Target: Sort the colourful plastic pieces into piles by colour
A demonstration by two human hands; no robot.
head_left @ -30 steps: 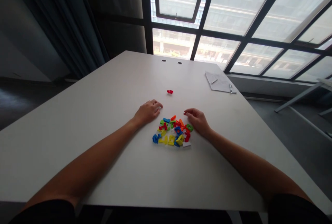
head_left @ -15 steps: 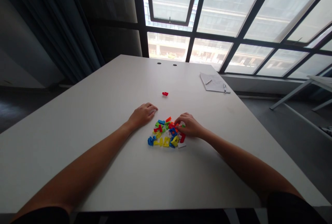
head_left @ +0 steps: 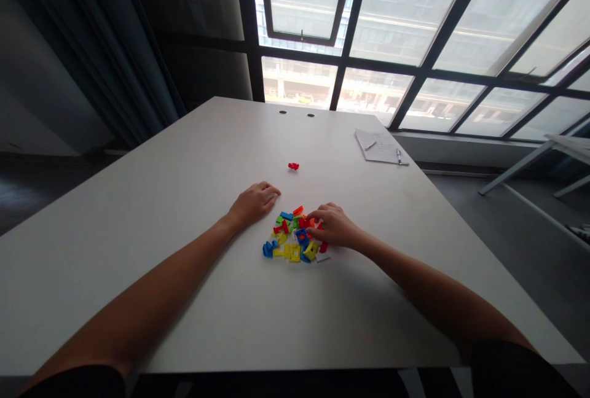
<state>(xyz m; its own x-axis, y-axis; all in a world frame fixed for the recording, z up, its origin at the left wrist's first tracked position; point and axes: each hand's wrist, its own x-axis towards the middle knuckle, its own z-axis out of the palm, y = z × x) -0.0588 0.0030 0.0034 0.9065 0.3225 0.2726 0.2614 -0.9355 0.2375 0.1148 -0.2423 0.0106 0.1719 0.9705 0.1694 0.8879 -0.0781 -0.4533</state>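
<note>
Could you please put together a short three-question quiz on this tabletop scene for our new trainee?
1. True or false: the left hand rests on the table beside the pile of coloured plastic pieces, not in it.
2. Which hand has its fingers in the pile? A) left B) right C) both
3. What colour is the lone piece lying apart, beyond the pile?

Key
1. True.
2. B: the right hand reaches into the pile's right side.
3. Red.
</note>
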